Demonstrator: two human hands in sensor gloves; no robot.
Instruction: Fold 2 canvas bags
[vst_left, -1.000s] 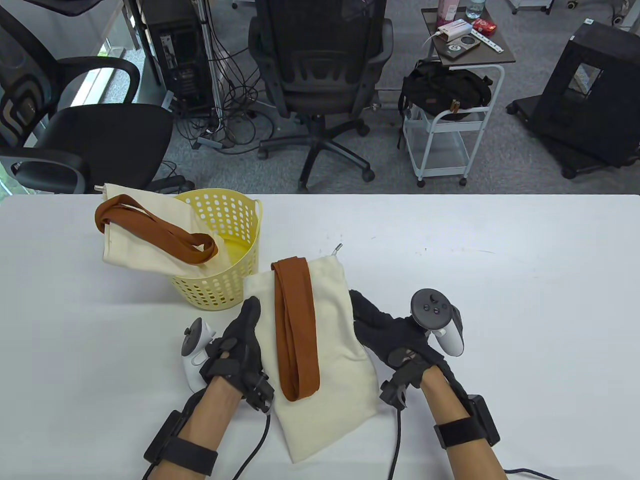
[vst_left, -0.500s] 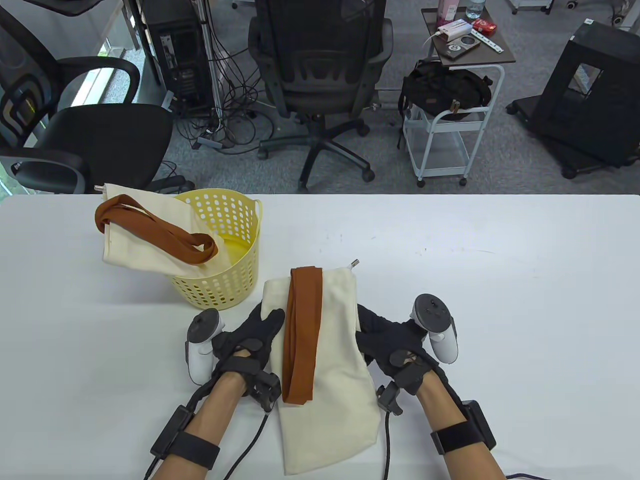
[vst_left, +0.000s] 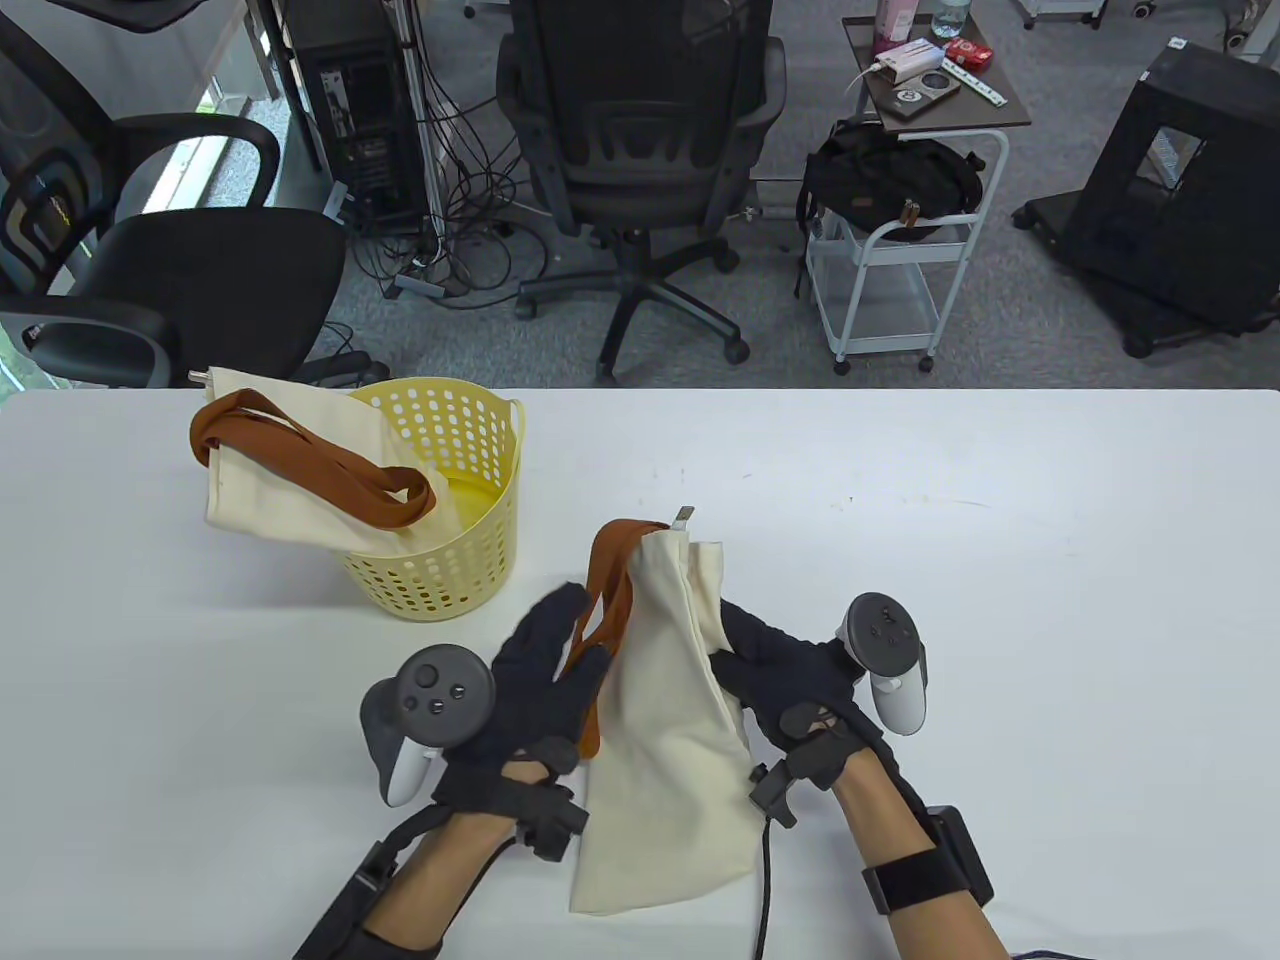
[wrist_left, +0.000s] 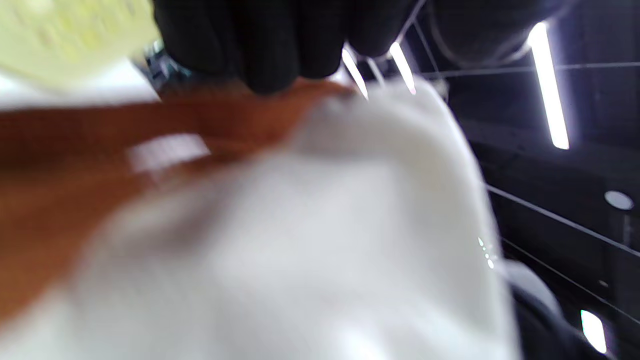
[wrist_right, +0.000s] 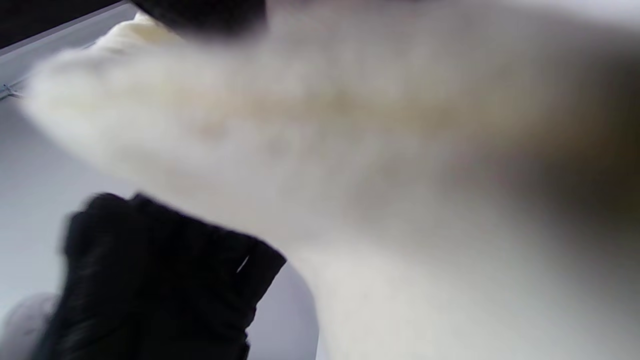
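The cream canvas bag (vst_left: 665, 720) is gripped at its right edge by the right hand (vst_left: 790, 680), while its brown strap (vst_left: 605, 610) is pressed by the spread left hand (vst_left: 530, 700).

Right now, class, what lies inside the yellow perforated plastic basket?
A cream canvas bag with brown straps drapes over the yellow perforated plastic basket's rim, partly inside. The bag covers much of the interior; anything under it cannot be seen.

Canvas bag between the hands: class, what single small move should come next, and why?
Probably carry the raised left side across and lay it down toward the right hand. The left hand has the canvas bag's left edge and brown strap lifted off the table, while its lower end lies flat, so the fold looks half made.
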